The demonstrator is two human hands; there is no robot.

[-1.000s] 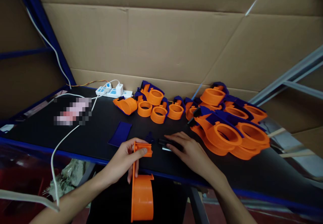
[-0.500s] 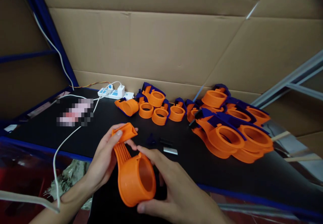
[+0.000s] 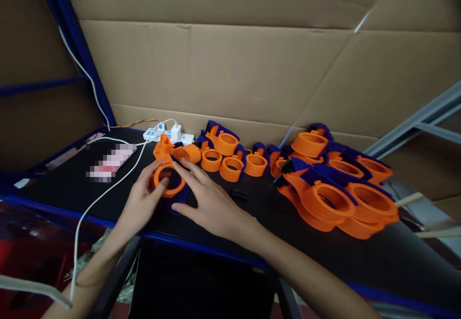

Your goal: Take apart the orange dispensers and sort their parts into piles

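Note:
An orange tape dispenser body [image 3: 170, 193] lies on the black tabletop near its front left edge, ring facing up and handle pointing away. My left hand [image 3: 144, 196] grips the left side of the ring, its thumb over the opening. My right hand [image 3: 211, 201] is beside the right side of the ring with fingers spread. Its fingertips are at the rim and its thumb is lower, over a dark blue piece [image 3: 183, 195] that shows beside and under the ring. Whether the two pieces are joined I cannot tell.
Several orange and blue tape dispensers [image 3: 230, 168] stand at the back, and more are piled [image 3: 333, 199] at the right. A black strip [image 3: 240, 194] lies right of my right hand. At the left are a power strip [image 3: 187, 139], a white cable [image 3: 108, 190] and a blurred-out phone-like object [image 3: 124, 153].
The orange dispenser body has gone from my hands near the front down onto the table, farther away and turned ring-up. Both hands moved forward with it; my right hand's fingers have spread.

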